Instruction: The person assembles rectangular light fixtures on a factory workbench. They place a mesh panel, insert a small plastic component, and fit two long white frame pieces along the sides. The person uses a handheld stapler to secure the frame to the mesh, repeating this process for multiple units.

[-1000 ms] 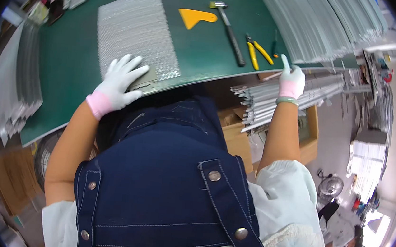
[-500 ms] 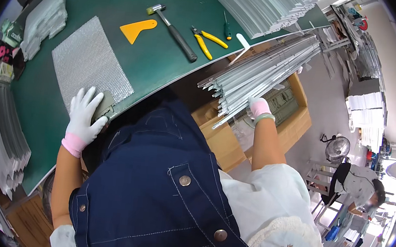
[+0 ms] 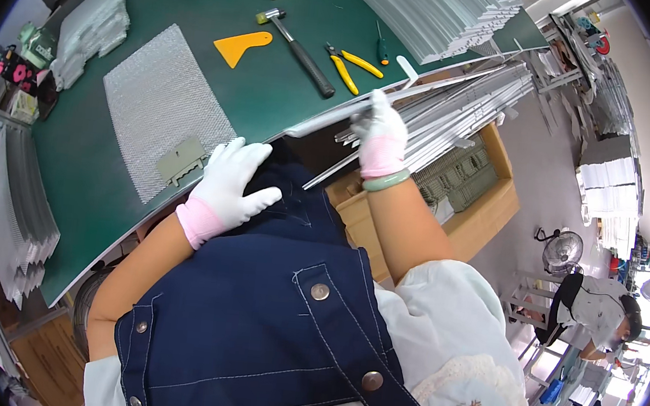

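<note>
The right hand, in a white glove with a pink cuff, is clenched around one long thin metal strip at the near edge of the green tabletop. The strip runs from the hand up and to the right, over the bundle of metal strips racked beside the tabletop, and its near end reaches left along the tabletop's edge. Half a second ago this hand was lower and further out, down among the bundle beside the cardboard box; now it has come up to the tabletop's edge with the strip in its grip.

The left hand, gloved the same way, lies released, fingers spread, just off the tabletop's edge over the dark blue apron. Earlier it was pressed flat on the corner of the silver mesh sheet; it has slid off toward the body, and the small grey toothed block that it covered now shows at the sheet's near corner, just beside the fingertips.

Further back on the tabletop lie a yellow scraper, a hammer, yellow-handled cutters and a small screwdriver, unchanged in order.
</note>
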The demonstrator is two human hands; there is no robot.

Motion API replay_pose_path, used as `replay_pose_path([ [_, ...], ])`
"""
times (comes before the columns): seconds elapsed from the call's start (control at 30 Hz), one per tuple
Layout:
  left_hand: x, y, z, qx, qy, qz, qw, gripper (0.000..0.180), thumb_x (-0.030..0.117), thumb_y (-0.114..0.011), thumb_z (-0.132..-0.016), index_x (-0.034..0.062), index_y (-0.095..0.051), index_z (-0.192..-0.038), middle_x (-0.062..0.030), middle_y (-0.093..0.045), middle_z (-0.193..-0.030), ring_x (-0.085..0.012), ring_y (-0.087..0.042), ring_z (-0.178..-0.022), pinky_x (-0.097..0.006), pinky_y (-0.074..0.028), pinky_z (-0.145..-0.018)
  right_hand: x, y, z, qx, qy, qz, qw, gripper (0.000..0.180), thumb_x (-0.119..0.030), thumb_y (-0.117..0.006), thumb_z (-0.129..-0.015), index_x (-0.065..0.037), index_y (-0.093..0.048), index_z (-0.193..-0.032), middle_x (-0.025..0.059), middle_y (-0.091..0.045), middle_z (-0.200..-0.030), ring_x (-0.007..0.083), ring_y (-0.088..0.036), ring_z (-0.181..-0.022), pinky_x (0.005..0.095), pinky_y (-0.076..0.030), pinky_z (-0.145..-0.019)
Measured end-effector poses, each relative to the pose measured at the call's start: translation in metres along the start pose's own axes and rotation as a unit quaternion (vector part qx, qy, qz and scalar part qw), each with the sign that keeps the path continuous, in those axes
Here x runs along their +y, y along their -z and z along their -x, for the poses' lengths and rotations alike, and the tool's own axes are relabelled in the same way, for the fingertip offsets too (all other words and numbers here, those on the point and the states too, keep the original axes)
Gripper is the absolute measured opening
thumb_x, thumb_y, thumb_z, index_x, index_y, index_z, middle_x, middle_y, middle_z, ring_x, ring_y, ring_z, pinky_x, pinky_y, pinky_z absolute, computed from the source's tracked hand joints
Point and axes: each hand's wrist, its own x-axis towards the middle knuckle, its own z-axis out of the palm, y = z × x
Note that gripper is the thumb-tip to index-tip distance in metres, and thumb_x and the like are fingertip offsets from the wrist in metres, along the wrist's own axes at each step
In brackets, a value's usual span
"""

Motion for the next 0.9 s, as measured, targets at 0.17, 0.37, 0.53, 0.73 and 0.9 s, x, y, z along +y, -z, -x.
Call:
replay_pose_path([
  [0.17,-0.005,-0.001,0.01,0.006,-0.035,0.037,0.999,0.066,0.04,-0.068,-0.088,-0.0026,-0.052,-0.135,-0.0214,-0.056,-0.135,-0.0419,-0.048,-0.13,-0.047,-0.036,-0.112,-0.026,0.026,-0.018,-0.068,-0.08,-0.26,0.96,0.028,-0.036,-0.063,-0.097,-0.009,-0.064,-0.101,0.0058,-0.067,-0.095,0.0152,-0.062,-0.085,0.0291,-0.049,-0.071],
  [0.37,0.037,0.014,-0.015,0.064,-0.085,0.37,0.923,0.08,0.049,-0.069,-0.091,-0.005,-0.042,-0.144,-0.0227,-0.056,-0.132,-0.0354,-0.054,-0.126,-0.042,-0.04,-0.108,-0.048,-0.021,0.054,-0.517,-0.07,-0.212,0.827,0.041,-0.038,-0.065,-0.096,0.002,-0.067,-0.104,0.0149,-0.07,-0.101,0.0227,-0.068,-0.084,0.0349,-0.053,-0.074],
  [0.53,0.035,0.035,0.007,0.158,-0.061,0.689,0.705,0.071,0.058,-0.052,-0.098,-0.0007,-0.052,-0.138,-0.0183,-0.061,-0.131,-0.028,-0.055,-0.126,-0.042,-0.039,-0.111,-0.03,-0.047,0.099,-0.514,-0.236,-0.146,0.811,0.044,-0.031,-0.066,-0.096,0.002,-0.057,-0.125,0.014,-0.066,-0.114,0.024,-0.065,-0.097,0.0358,-0.054,-0.083],
  [0.73,-0.013,0.117,0.103,0.311,-0.18,0.783,0.507,0.065,0.048,-0.055,-0.1,0.0045,-0.042,-0.146,-0.0131,-0.065,-0.12,-0.0356,-0.046,-0.129,-0.058,-0.026,-0.119,-0.057,-0.009,0.029,-0.338,-0.218,-0.332,0.853,0.053,-0.044,-0.061,-0.097,0.001,-0.057,-0.124,0.0162,-0.066,-0.119,0.0303,-0.062,-0.111,0.0458,-0.052,-0.097],
  [0.9,-0.043,0.149,0.16,0.239,-0.382,0.66,0.602,0.059,0.042,-0.044,-0.106,0.002,-0.04,-0.148,0.0074,-0.047,-0.052,-0.0053,-0.046,-0.048,-0.028,-0.045,-0.069,-0.075,-0.005,0.011,-0.223,-0.127,-0.269,0.928,0.044,-0.034,-0.059,-0.1,0.0,-0.055,-0.127,0.0068,-0.064,-0.109,0.0194,-0.062,-0.096,0.0387,-0.053,-0.089],
])
